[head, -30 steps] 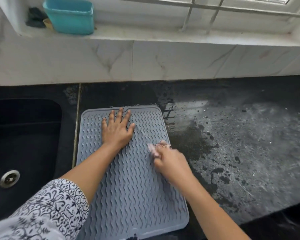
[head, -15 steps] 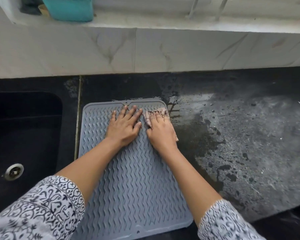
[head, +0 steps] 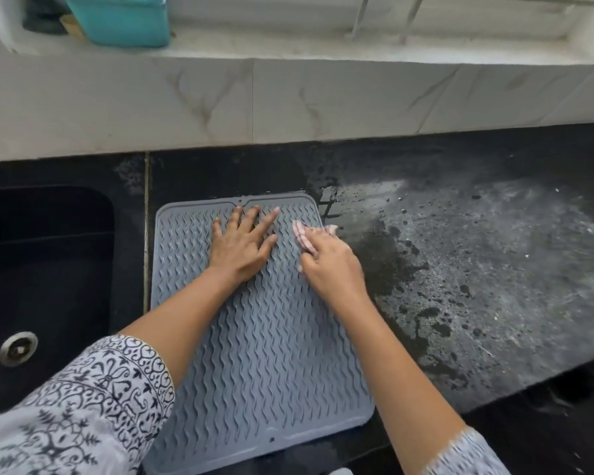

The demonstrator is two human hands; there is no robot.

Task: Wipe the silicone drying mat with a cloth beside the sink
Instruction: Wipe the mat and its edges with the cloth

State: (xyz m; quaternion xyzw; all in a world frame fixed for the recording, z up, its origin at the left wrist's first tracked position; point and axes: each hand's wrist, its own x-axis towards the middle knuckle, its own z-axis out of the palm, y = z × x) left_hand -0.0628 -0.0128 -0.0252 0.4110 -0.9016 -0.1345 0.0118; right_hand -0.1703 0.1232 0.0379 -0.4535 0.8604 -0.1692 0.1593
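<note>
My left hand (head: pixel 242 246) lay palm down on the far half of the grey silicone drying mat (head: pixel 271 354). Its fingers (head: pixel 268 219) were straight and spread, with the tips close to the mat's far edge. My right hand (head: pixel 330 269) was just beside it, near the mat's far right corner. Its fingers (head: pixel 314 250) were bent over a pink cloth (head: pixel 302 233) and held it down on the mat's wavy ribs. Blur kept me from telling how tightly they closed. The cloth stuck out past my fingertips, and one end reached the mat's right edge. My two hands were near each other but apart. Both forearms crossed the mat from its near edge, in patterned black-and-white sleeves (head: pixel 83 406).

The mat lay flat on the black table (head: pixel 494 337), its long side running away from me. Left of the mat, past a narrow strip of table, was the dark sink (head: pixel 48 269) with its metal drain (head: pixel 18 347). Right of the mat the table was wet, with dark patches and droplets. Beyond the mat's far edge rose a pale marble wall (head: pixel 323 97). Above it was a ledge (head: pixel 288 42) carrying a teal container (head: pixel 120 18), off to the mat's far left.
</note>
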